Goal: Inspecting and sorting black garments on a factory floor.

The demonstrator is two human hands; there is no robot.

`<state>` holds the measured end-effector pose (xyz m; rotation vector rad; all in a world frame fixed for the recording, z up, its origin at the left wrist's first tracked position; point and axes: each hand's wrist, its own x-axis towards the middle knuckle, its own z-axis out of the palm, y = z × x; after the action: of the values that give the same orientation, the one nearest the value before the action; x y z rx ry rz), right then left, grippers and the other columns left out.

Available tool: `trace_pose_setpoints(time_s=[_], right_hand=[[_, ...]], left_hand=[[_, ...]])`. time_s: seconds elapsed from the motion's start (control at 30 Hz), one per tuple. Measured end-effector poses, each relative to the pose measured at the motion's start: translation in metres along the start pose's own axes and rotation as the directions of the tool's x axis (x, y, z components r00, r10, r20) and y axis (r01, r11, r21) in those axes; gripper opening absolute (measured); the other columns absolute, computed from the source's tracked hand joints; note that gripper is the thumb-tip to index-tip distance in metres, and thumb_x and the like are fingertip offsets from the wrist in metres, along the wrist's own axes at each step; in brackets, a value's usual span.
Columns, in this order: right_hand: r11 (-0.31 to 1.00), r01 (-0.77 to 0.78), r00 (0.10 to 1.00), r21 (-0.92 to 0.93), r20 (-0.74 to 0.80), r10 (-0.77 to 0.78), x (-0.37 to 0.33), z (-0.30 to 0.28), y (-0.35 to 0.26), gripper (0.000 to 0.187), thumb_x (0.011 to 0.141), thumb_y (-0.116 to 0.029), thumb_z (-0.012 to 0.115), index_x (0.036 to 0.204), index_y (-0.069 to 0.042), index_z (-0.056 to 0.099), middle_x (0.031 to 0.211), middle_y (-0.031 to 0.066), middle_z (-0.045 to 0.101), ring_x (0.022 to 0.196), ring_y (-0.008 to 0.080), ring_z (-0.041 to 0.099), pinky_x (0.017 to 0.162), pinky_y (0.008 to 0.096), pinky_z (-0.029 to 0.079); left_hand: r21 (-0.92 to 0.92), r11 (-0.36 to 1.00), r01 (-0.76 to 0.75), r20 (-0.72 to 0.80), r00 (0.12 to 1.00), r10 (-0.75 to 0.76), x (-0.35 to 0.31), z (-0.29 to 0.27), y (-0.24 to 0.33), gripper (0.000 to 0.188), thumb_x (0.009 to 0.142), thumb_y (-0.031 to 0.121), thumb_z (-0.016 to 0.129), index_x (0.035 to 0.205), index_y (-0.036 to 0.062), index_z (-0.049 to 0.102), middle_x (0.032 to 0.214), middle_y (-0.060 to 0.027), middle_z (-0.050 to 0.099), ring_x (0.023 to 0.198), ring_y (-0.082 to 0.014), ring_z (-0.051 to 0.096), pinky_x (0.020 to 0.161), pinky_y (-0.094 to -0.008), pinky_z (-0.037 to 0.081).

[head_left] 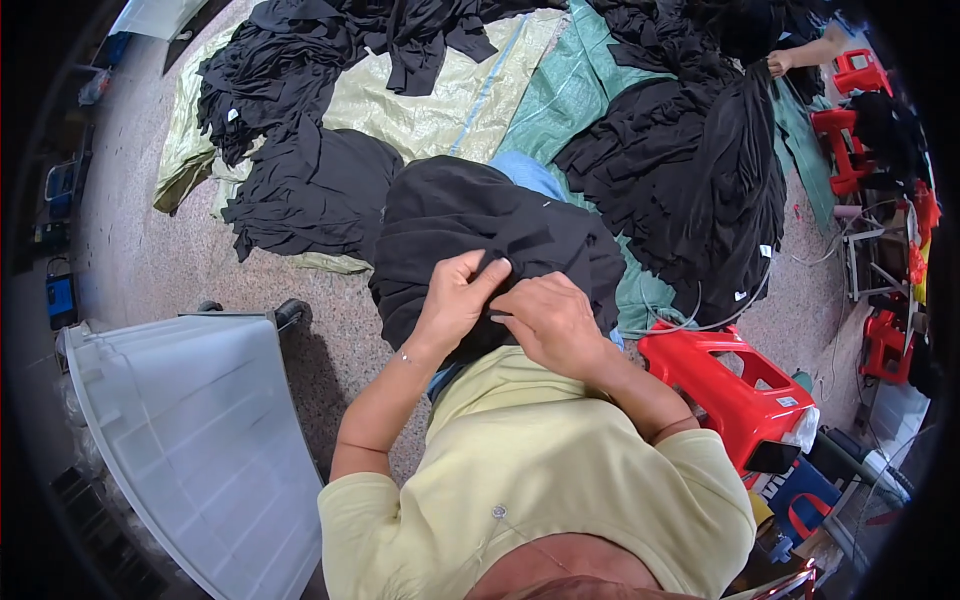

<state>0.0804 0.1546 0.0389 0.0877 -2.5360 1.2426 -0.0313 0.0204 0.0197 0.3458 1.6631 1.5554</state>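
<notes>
A heap of black cloth, seemingly a garment (470,205), lies gathered over my lap. My left hand (460,298) is closed on a fold of it, thumb and fingers pinched together. Close beside it on the right, my right hand (552,315) is curled over the same cloth with its fingertips near my left thumb. A thin pale sliver shows under the right fingers; I cannot tell whether it is a tool or a fingernail. What the right palm holds is hidden.
Piles of black garments (680,170) lie ahead on green and cream woven sheets (420,100). At my left stands a white plastic bin (200,430) near casters. A red stool (730,375) bearing a phone (772,457) is at my right. Another person's hand (782,62) grips cloth far right.
</notes>
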Motion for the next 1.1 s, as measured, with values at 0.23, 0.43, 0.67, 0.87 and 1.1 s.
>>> trace_pose_setpoints(time_s=[0.23,0.43,0.67,0.87,1.1], right_hand=[[0.999,-0.034,0.999,-0.004,0.018,0.034,0.005,-0.003,0.0,0.014,0.077,-0.002,0.072,0.09,-0.005,0.066,0.081,0.0083,0.065,0.077,0.0276,0.064,0.071,0.0378,0.046],[0.988,-0.153,0.987,-0.019,-0.057,0.151,0.004,-0.014,0.016,0.016,0.077,-0.007,0.077,0.09,-0.005,0.068,0.081,0.0076,0.067,0.079,0.027,0.065,0.074,0.0355,0.047],[0.968,-0.13,0.985,0.213,-0.081,0.151,-0.003,0.0,0.03,0.018,0.076,-0.001,0.076,0.093,-0.004,0.072,0.081,0.0086,0.064,0.077,0.0255,0.063,0.075,0.0331,0.049],[0.595,-0.254,0.842,0.763,-0.129,0.524,-0.007,0.009,0.026,0.011,0.086,0.004,0.069,0.096,-0.001,0.07,0.089,0.0024,0.067,0.083,0.008,0.059,0.075,0.0229,0.047],[0.92,-0.172,0.935,0.353,-0.235,0.265,-0.001,-0.005,0.019,0.014,0.082,0.007,0.069,0.093,0.0,0.062,0.083,0.0082,0.061,0.071,0.0183,0.06,0.064,0.028,0.046]], left_hand=[[0.121,0.954,-0.275,-0.329,0.895,0.3,0.002,0.027,0.011,0.028,0.103,0.019,0.057,0.082,0.0002,0.054,0.07,0.0062,0.042,0.068,-0.0041,0.035,0.057,-0.0233,0.033],[-0.191,0.912,-0.363,-0.43,0.866,0.255,0.016,0.017,0.01,0.031,0.106,0.02,0.051,0.079,0.004,0.052,0.075,0.0094,0.037,0.07,-0.0017,0.03,0.06,-0.0198,0.029],[-0.279,0.891,-0.357,-0.49,0.851,0.187,0.016,0.021,0.013,0.014,0.098,0.012,0.064,0.097,-0.0011,0.068,0.085,0.0061,0.058,0.078,-0.0005,0.047,0.07,-0.0168,0.04],[-0.023,0.943,-0.333,-0.401,0.867,0.296,0.013,0.024,0.008,0.006,0.089,0.003,0.073,0.088,-0.002,0.07,0.078,0.004,0.063,0.072,-0.0005,0.051,0.064,-0.0174,0.042],[0.109,0.967,-0.229,-0.28,0.927,0.251,0.011,0.017,0.002,0.008,0.088,0.003,0.073,0.084,-0.0026,0.069,0.077,0.0041,0.064,0.069,-0.0005,0.051,0.062,-0.0178,0.043]])
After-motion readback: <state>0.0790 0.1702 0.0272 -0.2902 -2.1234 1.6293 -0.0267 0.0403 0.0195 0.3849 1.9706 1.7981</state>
